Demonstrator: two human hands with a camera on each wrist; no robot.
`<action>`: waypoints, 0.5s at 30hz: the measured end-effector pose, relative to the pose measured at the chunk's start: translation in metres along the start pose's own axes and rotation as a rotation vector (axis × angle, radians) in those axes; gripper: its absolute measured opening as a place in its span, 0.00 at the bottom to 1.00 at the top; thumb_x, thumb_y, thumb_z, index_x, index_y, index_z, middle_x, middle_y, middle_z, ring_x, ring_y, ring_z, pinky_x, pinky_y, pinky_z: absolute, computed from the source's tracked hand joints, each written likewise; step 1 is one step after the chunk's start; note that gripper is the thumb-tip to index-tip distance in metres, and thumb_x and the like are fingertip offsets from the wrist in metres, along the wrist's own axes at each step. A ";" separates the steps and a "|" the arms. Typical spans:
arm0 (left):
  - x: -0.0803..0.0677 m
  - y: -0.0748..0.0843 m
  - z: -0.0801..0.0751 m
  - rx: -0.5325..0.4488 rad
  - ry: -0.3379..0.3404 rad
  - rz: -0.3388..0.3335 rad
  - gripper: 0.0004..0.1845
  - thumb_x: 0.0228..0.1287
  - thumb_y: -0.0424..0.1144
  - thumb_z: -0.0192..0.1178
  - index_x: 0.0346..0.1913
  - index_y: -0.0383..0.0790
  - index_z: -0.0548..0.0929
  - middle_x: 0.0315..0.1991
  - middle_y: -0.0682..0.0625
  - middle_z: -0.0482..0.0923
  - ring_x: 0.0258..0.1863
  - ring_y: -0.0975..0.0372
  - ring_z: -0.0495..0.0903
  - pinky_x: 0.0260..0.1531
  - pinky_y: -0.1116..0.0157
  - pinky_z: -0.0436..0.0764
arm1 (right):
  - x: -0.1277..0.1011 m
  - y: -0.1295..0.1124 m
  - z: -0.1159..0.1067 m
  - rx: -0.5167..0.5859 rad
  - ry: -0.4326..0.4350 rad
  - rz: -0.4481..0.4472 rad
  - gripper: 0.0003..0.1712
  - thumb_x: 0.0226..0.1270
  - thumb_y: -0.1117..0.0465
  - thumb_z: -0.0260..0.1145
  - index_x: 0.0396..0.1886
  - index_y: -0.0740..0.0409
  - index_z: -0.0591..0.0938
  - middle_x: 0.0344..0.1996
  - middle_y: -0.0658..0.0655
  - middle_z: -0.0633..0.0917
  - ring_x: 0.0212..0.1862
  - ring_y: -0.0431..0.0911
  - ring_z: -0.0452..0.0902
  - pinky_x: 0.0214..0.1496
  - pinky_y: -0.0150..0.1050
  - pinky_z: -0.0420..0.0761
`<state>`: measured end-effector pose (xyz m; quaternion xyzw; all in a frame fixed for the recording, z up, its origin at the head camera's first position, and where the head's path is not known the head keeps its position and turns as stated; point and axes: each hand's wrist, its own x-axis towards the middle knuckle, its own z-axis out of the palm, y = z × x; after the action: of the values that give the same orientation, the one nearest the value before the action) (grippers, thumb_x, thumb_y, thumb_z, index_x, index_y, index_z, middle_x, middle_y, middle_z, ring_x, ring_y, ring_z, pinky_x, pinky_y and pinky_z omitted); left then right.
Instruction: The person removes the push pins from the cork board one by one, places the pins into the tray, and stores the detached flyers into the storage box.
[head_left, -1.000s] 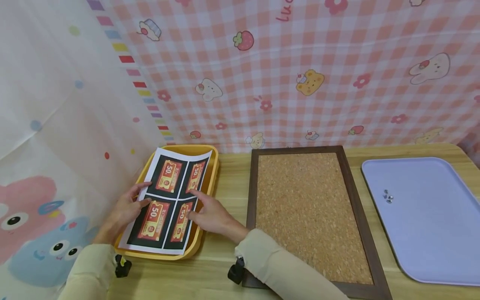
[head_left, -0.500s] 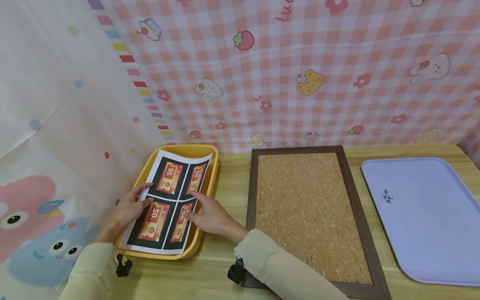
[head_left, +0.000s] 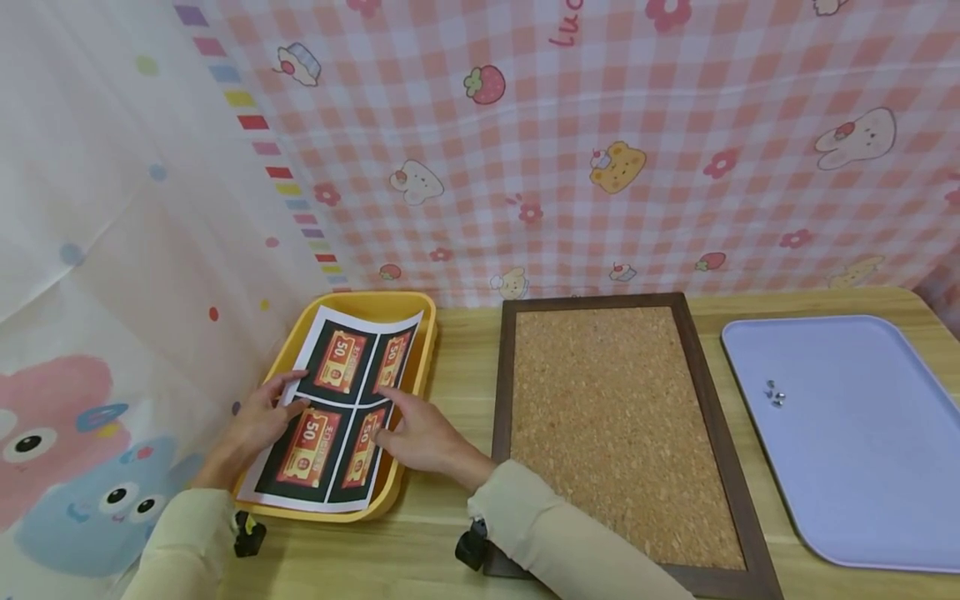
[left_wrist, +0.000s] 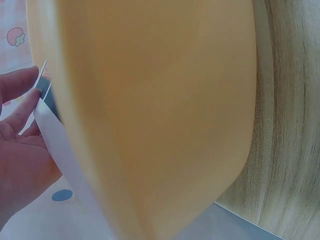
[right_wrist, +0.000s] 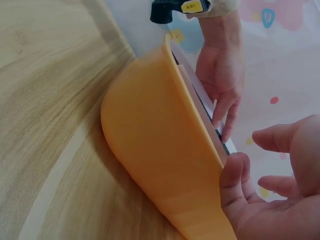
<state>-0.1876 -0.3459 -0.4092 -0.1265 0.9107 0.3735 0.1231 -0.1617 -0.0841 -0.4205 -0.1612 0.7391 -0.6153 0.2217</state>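
A white sheet (head_left: 357, 402) printed with black panels and red coupon pictures marked 50 lies over a yellow basket (head_left: 432, 333). My left hand (head_left: 258, 422) pinches its left edge, thumb and a finger showing on the printed side. At the opposite edge my right hand (head_left: 427, 433) grips the sheet, its index finger and thumb over the print. In the right wrist view, curled fingers (right_wrist: 235, 172) of that hand sit at the sheet's edge by the basket rim. The left wrist view shows the left hand's fingertips (left_wrist: 31, 97) against the sheet.
Right of the basket, a cork board (head_left: 600, 417) in a dark frame lies on the wooden table (head_left: 465, 358). A lavender tray (head_left: 870, 433) farther right carries several small metal pieces (head_left: 777, 395). Fabric curtains (head_left: 555, 167) hang behind and at the left.
The sheet has shifted slightly toward me and to the right over the basket, and both hands stay at its edges. The board and tray look unchanged.
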 end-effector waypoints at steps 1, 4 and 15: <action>0.000 0.000 0.000 0.003 0.002 -0.002 0.32 0.78 0.45 0.49 0.78 0.45 0.54 0.67 0.32 0.62 0.53 0.43 0.75 0.43 0.57 0.81 | 0.000 0.000 0.000 -0.006 0.000 0.001 0.37 0.71 0.61 0.63 0.77 0.48 0.63 0.31 0.54 0.89 0.17 0.42 0.76 0.24 0.31 0.72; -0.001 -0.002 0.001 0.004 0.005 0.007 0.32 0.78 0.45 0.50 0.78 0.45 0.54 0.67 0.32 0.62 0.53 0.42 0.75 0.45 0.54 0.82 | -0.002 0.000 0.000 -0.019 -0.002 -0.006 0.37 0.71 0.62 0.63 0.77 0.48 0.63 0.25 0.54 0.87 0.15 0.41 0.73 0.20 0.32 0.70; -0.007 -0.007 0.002 -0.017 0.012 0.003 0.34 0.77 0.47 0.51 0.79 0.46 0.52 0.70 0.32 0.58 0.61 0.39 0.67 0.60 0.41 0.72 | -0.004 -0.001 0.000 -0.046 -0.008 -0.003 0.38 0.71 0.64 0.63 0.78 0.47 0.61 0.26 0.52 0.87 0.15 0.40 0.70 0.19 0.32 0.71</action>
<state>-0.1784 -0.3481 -0.4129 -0.1284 0.9084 0.3807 0.1160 -0.1577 -0.0823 -0.4188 -0.1698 0.7521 -0.5977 0.2197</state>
